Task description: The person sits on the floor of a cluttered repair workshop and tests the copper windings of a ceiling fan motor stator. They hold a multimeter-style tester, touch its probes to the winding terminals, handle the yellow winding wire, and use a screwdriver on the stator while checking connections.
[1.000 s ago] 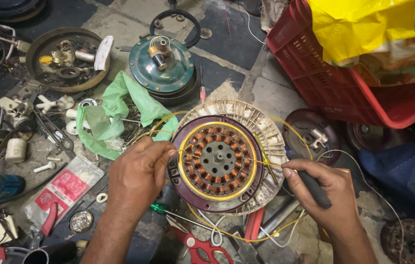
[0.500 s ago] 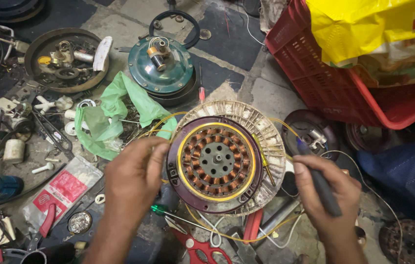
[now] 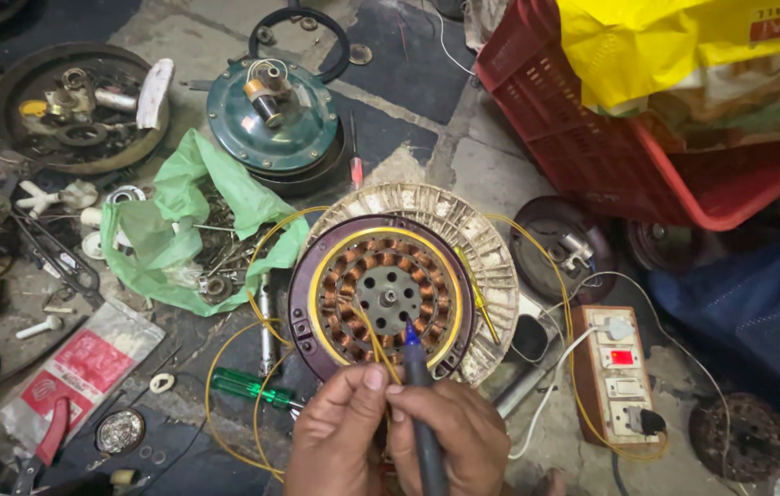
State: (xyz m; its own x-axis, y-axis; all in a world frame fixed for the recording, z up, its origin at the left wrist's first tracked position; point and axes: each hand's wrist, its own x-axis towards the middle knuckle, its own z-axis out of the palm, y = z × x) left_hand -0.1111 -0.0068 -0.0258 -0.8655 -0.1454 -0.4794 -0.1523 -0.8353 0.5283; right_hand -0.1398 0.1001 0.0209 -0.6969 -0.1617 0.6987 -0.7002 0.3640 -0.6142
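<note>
We look down at a round ceiling-fan stator with copper windings and a dark maroon rim [image 3: 381,298], lying flat on a stone floor at the centre of the view. Just below it, our left hand [image 3: 339,436] pinches a thin yellow sleeved wire [image 3: 370,338] that runs up across the windings. Our right hand [image 3: 449,441] touches the left and is closed around a dark pen-like tool with a blue tip [image 3: 411,354], whose point rests near the hub. It may be a soldering iron; we cannot be sure. The coils look tight and evenly spaced, ringed by a yellow sleeve. If the tip slips, it could nick the fine copper enamel. A green-handled screwdriver [image 3: 247,388] lies left of the stator, a white switch board [image 3: 617,372] to its right.
</note>
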